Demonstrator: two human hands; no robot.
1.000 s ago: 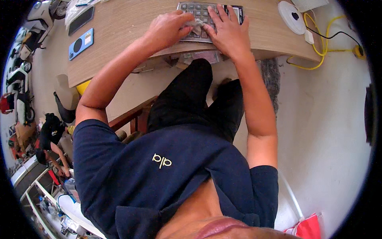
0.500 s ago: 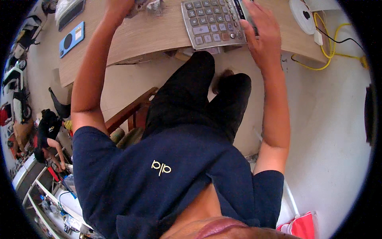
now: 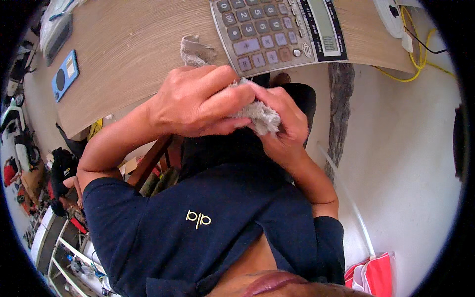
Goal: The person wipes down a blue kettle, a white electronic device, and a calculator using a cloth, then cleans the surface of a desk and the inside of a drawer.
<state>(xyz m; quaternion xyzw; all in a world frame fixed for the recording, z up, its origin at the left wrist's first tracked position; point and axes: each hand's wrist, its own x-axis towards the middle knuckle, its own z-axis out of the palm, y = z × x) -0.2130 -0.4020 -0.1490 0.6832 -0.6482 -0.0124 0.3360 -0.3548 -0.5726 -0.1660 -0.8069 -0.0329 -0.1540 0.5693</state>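
1. Wood-grain desk [image 3: 133, 54] fills the upper view, its front edge above the person's lap.
2. Grey desktop calculator [image 3: 277, 27] lies on the desk, near its front edge.
3. Left hand [image 3: 195, 101] has its fingers curled tight over a grey cloth [image 3: 260, 114].
4. Right hand [image 3: 282, 123] pinches the same cloth from below, just off the desk edge.
5. Blue flat device [image 3: 65, 75] lies far left.

Bare wood fills the upper-left stretch of the table [image 3: 128, 54] — open passage there; the grey calculator [image 3: 277, 29] blocks the top centre, overhanging the near edge; a blue device [image 3: 65, 75] sits at far left; yellow cable [image 3: 420, 44] clutters the upper right.
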